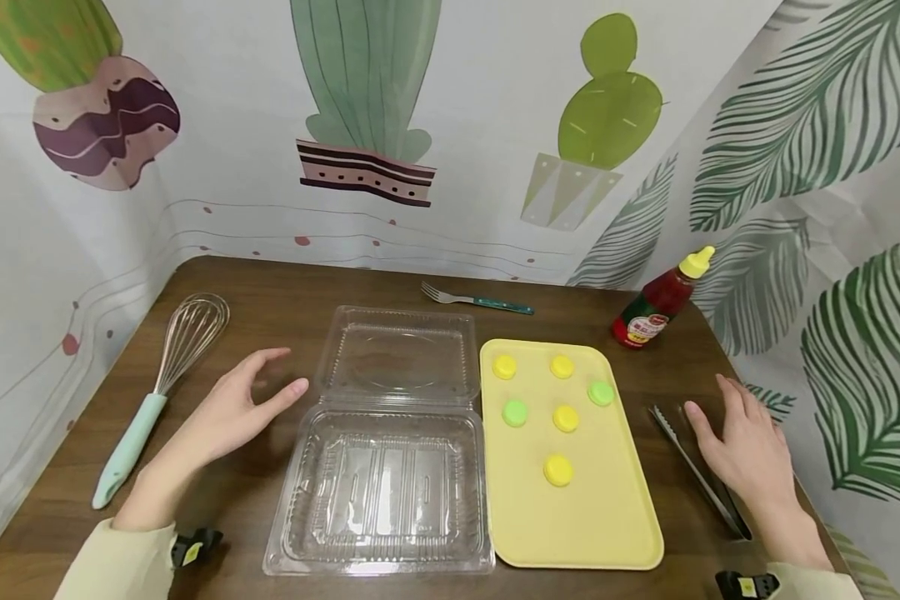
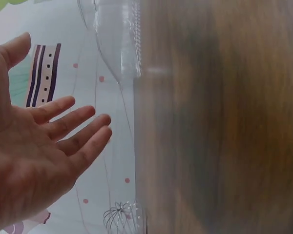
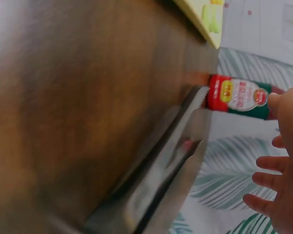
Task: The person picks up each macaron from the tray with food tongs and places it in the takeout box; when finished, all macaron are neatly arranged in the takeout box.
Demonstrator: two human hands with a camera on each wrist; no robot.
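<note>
My left hand point(image 1: 228, 412) hovers with spread fingers between a whisk point(image 1: 153, 400) with a mint handle and a clear hinged plastic container point(image 1: 390, 467), whose lid point(image 1: 397, 354) lies folded back. In the left wrist view the left palm point(image 2: 34, 146) is bare, holding nothing. My right hand point(image 1: 750, 446) is over a pair of metal tongs point(image 1: 701, 479), fingers relaxed; in the right wrist view it appears apart from the tongs point(image 3: 166, 165). A yellow tray point(image 1: 570, 525) carries several small round yellow pieces point(image 1: 558, 470) and two green ones point(image 1: 515, 412).
A fork point(image 1: 480, 302) with a teal handle lies behind the container. At the back right stands a red sauce bottle point(image 1: 662, 298) with a yellow cap. Patterned cloth point(image 1: 480, 125) hangs behind and beside the brown wooden table point(image 1: 285, 287).
</note>
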